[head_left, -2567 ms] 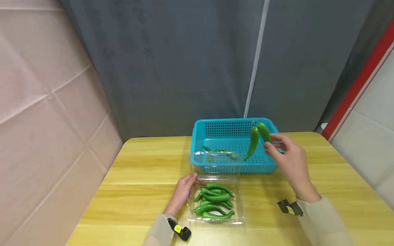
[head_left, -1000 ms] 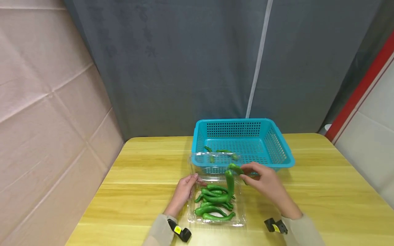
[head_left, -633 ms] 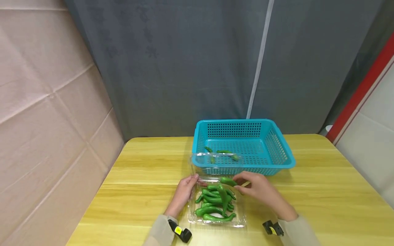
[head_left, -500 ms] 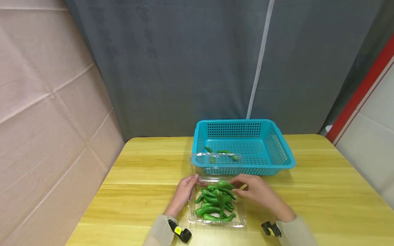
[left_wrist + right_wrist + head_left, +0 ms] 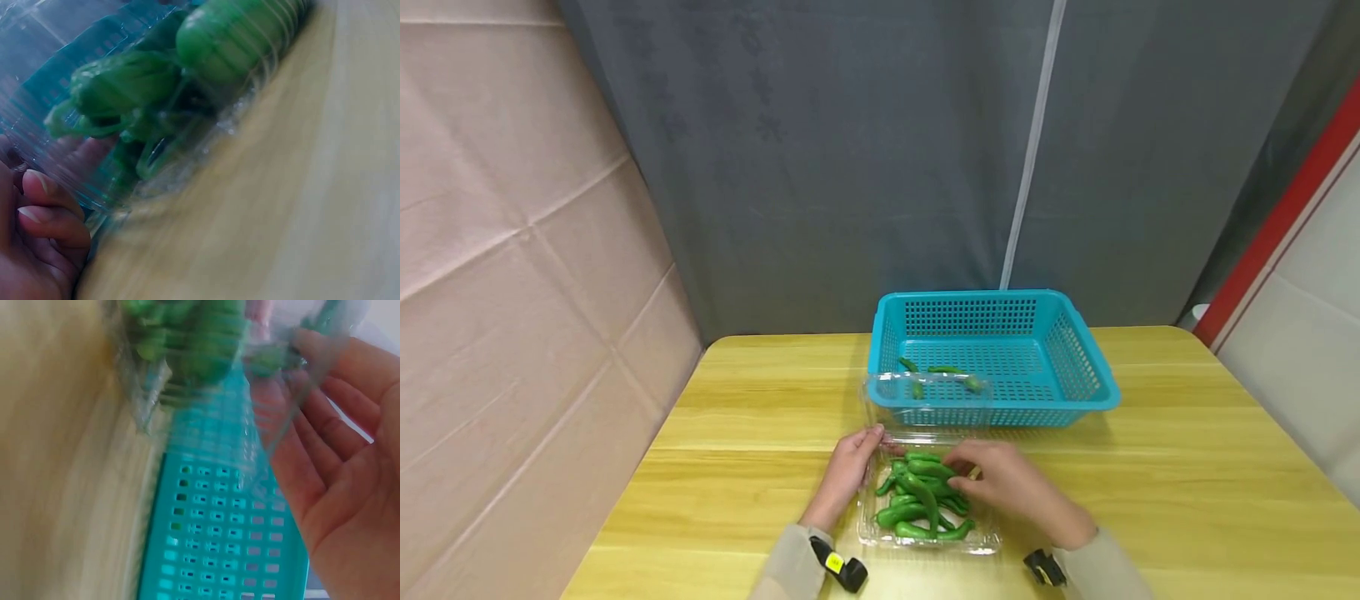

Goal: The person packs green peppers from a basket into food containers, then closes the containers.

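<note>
A clear plastic clamshell box (image 5: 988, 533) lies open on the table, with several long green peppers (image 5: 921, 492) in its base. My left hand (image 5: 847, 467) holds the box at its back left corner, thumb on the rim; in the left wrist view its curled fingers (image 5: 56, 228) meet the plastic wall. My right hand (image 5: 1011, 487) reaches over the box's right side, thumb and fingers at the right end of a green pepper (image 5: 928, 468) on top of the pile. In the right wrist view a pepper (image 5: 265, 362) shows between thumb and fingers, blurred through the plastic.
Behind the box stands a blue-green perforated basket (image 5: 1090, 392). A few green peppers (image 5: 947, 369) lie in it, partly seen through the upright clear lid (image 5: 925, 417). The wooden table (image 5: 737, 417) meets a grey curtain (image 5: 850, 167) at its back edge.
My right hand has come from above the basket's right side down to the box, bringing two peppers, which now lie on the pile. My left hand has stayed at the box corner.
</note>
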The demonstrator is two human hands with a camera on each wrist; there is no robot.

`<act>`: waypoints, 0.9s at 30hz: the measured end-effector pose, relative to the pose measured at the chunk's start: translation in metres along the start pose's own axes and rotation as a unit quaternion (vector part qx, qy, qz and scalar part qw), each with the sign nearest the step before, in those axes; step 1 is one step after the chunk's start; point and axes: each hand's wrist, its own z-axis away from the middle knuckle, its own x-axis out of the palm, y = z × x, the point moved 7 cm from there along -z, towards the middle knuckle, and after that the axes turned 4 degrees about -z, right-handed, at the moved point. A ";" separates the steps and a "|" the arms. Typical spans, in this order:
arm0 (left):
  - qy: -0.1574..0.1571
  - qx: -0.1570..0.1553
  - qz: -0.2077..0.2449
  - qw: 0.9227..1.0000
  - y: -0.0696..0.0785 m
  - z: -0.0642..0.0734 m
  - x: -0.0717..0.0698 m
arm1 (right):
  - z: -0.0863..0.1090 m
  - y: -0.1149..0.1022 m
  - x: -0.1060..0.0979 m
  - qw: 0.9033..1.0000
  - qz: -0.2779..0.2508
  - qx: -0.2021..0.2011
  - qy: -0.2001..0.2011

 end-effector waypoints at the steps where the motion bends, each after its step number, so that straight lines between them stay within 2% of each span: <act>1: -0.002 -0.007 -0.001 1.000 0.001 0.000 0.000 | 0.000 0.000 0.002 1.000 0.004 0.000 0.000; 5: -0.009 0.001 0.001 1.000 0.001 0.000 0.001 | -0.001 -0.003 0.007 1.000 0.027 -0.005 0.009; 9: -0.007 0.002 0.003 1.000 -0.013 -0.007 0.001 | -0.002 -0.007 0.010 0.998 0.056 -0.012 0.025; 12: -0.004 -0.008 -0.004 1.000 -0.024 -0.011 0.001 | -0.003 -0.010 0.013 0.996 0.081 -0.016 0.034; 14: -0.003 -0.011 -0.010 1.000 -0.027 -0.011 0.001 | -0.003 -0.012 0.016 0.994 0.097 -0.017 0.040; 20: -0.003 -0.013 -0.017 1.000 -0.027 -0.010 0.001 | -0.003 -0.018 0.021 0.990 0.126 -0.032 0.056; 27: 0.006 -0.004 -0.012 1.000 -0.027 -0.012 0.000 | -0.002 -0.024 0.027 0.990 0.126 -0.047 0.038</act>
